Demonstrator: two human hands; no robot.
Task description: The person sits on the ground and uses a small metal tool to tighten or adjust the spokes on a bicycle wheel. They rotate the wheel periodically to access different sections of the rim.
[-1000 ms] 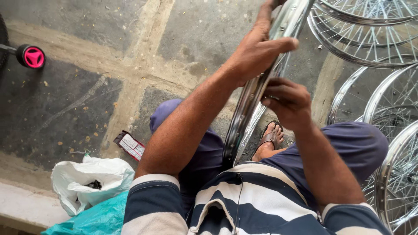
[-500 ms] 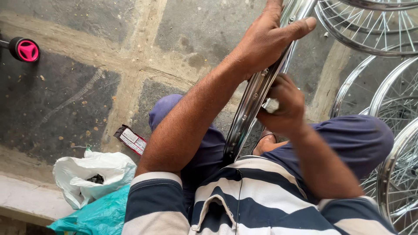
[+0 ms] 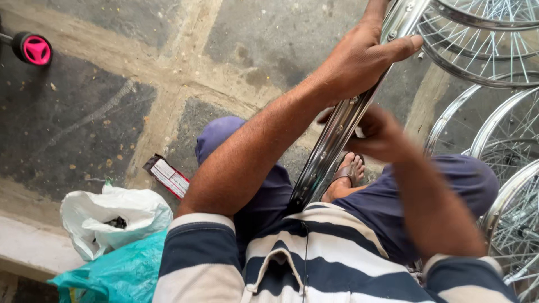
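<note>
The wheel rim (image 3: 342,126) stands on edge between the person's knees, and its top runs out of the picture. The left hand (image 3: 359,59) is clenched around the rim high up, thumb pressed across the metal; its fingertips are cut off by the top edge. The right hand (image 3: 382,134) sits just right of the rim, lower down, blurred, with its fingers curled at the rim's side; whether it pinches anything small cannot be made out. A sandalled foot (image 3: 345,174) peeks out right of the rim, mostly hidden by the leg. Further right of the rim, spoked wheels (image 3: 494,50) are stacked, all cropped by the frame. Left of the rim, on the stone floor (image 3: 112,112), lie a small flat packet (image 3: 168,177), a white plastic bag (image 3: 112,216) open on something dark and unclear, and a teal bag (image 3: 118,269). A pink wheel (image 3: 35,49) sits far left.
</note>
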